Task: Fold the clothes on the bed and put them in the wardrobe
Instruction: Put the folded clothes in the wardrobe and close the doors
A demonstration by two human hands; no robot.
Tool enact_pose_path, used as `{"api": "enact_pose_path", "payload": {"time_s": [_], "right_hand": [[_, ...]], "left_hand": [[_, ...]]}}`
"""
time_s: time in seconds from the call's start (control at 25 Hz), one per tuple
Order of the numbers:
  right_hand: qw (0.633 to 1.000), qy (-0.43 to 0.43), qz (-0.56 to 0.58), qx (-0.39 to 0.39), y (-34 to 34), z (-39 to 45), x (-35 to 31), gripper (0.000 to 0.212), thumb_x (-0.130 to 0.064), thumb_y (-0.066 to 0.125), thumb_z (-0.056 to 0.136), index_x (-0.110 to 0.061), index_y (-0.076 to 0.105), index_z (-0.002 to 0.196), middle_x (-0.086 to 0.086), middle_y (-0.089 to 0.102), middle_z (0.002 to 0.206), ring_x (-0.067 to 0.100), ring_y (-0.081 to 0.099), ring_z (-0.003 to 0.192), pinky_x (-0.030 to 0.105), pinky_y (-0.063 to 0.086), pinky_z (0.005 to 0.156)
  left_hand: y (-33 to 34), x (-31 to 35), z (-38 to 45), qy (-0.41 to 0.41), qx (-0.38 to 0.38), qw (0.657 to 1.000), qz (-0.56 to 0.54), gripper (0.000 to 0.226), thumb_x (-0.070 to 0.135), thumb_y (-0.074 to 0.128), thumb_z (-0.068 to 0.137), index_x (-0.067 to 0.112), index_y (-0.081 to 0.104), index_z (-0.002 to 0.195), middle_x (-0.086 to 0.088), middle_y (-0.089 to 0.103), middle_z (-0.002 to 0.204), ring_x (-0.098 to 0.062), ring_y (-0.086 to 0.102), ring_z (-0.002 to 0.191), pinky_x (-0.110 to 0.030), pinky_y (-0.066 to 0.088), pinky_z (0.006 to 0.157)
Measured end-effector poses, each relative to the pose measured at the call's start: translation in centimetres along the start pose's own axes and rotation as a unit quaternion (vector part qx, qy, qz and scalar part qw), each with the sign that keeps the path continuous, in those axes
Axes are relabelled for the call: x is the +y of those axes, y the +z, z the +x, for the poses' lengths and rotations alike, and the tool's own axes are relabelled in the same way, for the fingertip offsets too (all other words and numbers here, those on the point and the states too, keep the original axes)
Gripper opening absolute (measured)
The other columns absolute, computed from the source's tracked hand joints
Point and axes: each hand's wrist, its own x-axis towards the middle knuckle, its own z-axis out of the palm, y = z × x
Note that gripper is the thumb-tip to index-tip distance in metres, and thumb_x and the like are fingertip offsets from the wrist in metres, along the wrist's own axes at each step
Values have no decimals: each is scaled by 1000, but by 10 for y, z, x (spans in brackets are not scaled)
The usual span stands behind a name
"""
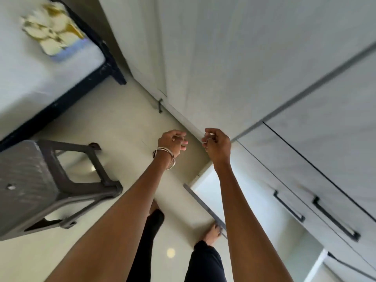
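Note:
A folded cloth (51, 30), white with a yellow flower print and a blue edge, lies on the white bed (40, 78) at the top left. The pale grey wardrobe (234, 58) fills the right side, its large door panels closed. My left hand (173, 142), with bangles on the wrist, is raised over the floor with its fingers curled and nothing in it. My right hand (218, 146) is curled at the lower corner of a wardrobe door. Something small and pale shows at its fingertips; I cannot tell what it is.
A dark grey plastic stool (30, 180) stands at the left, next to the bed's black frame. Lower wardrobe fronts carry black bar handles (333, 218). A grey panel edge (203, 204) juts out by my bare right foot (212, 234). The floor is pale tile.

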Motion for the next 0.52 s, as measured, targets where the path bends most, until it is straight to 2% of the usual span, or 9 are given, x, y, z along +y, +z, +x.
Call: {"api": "enact_pose_path", "payload": {"time_s": [0.08, 0.16, 0.24, 0.36, 0.44, 0.52], "right_hand": [[999, -29, -27, -15, 56, 2, -48, 40, -2, 45, 76, -30, 68, 93, 0, 71, 80, 23, 69, 81, 43, 58, 80], [997, -48, -40, -42, 116, 2, -93, 39, 4, 46, 80, -24, 69, 97, -2, 70, 82, 22, 68, 82, 40, 57, 81], [994, -63, -35, -78, 170, -2, -133, 31, 1, 49, 86, -17, 69, 101, 0, 69, 85, 26, 67, 80, 39, 57, 76], [982, -100, -38, -154, 248, -5, -187, 24, -4, 53, 88, -19, 68, 100, 4, 70, 89, 27, 68, 80, 31, 52, 65], [975, -117, -51, -183, 289, 3, -214, 22, -6, 55, 89, -22, 68, 99, 4, 70, 89, 26, 69, 81, 30, 52, 64], [967, -130, -64, -209, 335, 20, -243, 17, -10, 58, 91, -22, 68, 98, 3, 70, 88, 25, 69, 81, 27, 53, 62]], "left_hand": [[-77, 27, 16, 21, 43, 998, -33, 28, -4, 44, 92, 3, 66, 108, -16, 70, 87, -10, 62, 55, -11, 42, 44], [-156, 49, 26, 28, 103, 994, -30, 28, -4, 43, 92, 3, 67, 105, -13, 69, 82, -11, 61, 55, -10, 41, 43], [-229, 65, 33, 21, 163, 986, -15, 30, -4, 42, 90, 4, 68, 102, -11, 69, 80, -16, 61, 58, -11, 43, 43], [-333, 78, 44, 14, 265, 964, 13, 28, -1, 47, 86, 15, 69, 92, -4, 70, 76, -18, 65, 65, -18, 54, 61], [-382, 74, 59, -2, 305, 952, -4, 27, 1, 51, 84, 20, 70, 88, -1, 70, 73, -18, 68, 71, -26, 56, 74], [-427, 70, 84, -24, 332, 942, -36, 25, 1, 53, 84, 18, 70, 87, 0, 71, 70, -19, 69, 74, -31, 57, 79]]}}
